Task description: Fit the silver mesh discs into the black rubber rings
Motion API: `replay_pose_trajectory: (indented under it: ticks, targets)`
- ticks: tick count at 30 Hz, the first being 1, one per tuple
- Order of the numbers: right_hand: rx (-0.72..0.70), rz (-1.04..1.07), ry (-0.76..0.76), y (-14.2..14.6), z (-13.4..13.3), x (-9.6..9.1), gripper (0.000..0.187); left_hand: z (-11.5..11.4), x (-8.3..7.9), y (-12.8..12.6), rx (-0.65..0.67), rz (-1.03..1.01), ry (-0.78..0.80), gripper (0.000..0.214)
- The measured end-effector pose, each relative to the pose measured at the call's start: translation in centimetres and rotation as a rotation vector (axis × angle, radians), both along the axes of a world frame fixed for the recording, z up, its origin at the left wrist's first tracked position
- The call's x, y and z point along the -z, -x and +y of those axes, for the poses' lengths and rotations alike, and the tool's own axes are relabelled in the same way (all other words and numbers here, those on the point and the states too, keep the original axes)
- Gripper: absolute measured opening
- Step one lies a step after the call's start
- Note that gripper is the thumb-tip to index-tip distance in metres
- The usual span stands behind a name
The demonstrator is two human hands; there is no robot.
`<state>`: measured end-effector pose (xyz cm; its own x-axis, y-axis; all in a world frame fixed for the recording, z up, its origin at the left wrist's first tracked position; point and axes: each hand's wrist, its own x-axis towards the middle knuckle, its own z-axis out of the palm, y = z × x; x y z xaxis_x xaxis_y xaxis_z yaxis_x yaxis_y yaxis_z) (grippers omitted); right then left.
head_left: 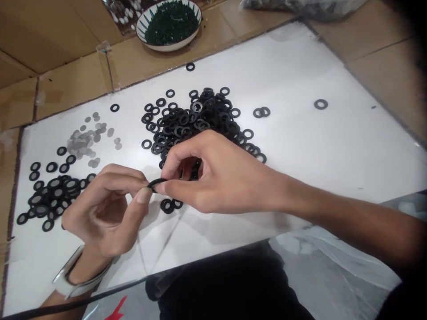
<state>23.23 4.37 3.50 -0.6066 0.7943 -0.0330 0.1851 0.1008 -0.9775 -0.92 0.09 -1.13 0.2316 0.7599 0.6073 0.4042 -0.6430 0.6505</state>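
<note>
My left hand [110, 209] and my right hand [213, 175] meet above a white board [333, 146], both pinching one black rubber ring [156, 183] between thumb and fingers. Just beyond the hands lies a big heap of black rings [196, 118]. Left of my left hand sits a smaller group of black rings with grey centres [53, 193]. Behind it is a scatter of thin grey discs [88, 140]. Two black rings [170, 205] lie on the board under my right hand.
A white bowl with blue stripes [171, 22] holding dark green bits stands on cardboard at the back. Loose rings [320, 104] lie to the right on the board. A clear plastic bag [320, 262] lies at the front right. A white band is on my left wrist [76, 280].
</note>
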Motion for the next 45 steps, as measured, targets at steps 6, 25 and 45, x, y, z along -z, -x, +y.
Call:
replay_pose_trajectory:
  ticks: [6,25,45]
  targets:
    - [-0.002,-0.008,0.018,0.0,-0.1,0.0,0.012,-0.3,-0.1,-0.1,-0.018,-0.009,0.039,0.017]
    - [-0.009,-0.056,-0.123,-0.1,0.0,-0.3,0.017,-0.4,0.1,0.0,0.081,-0.152,0.344,0.008]
    - [-0.045,-0.067,-0.107,-0.5,0.6,-0.4,0.015,-0.6,0.0,0.3,0.088,-0.204,0.451,0.005]
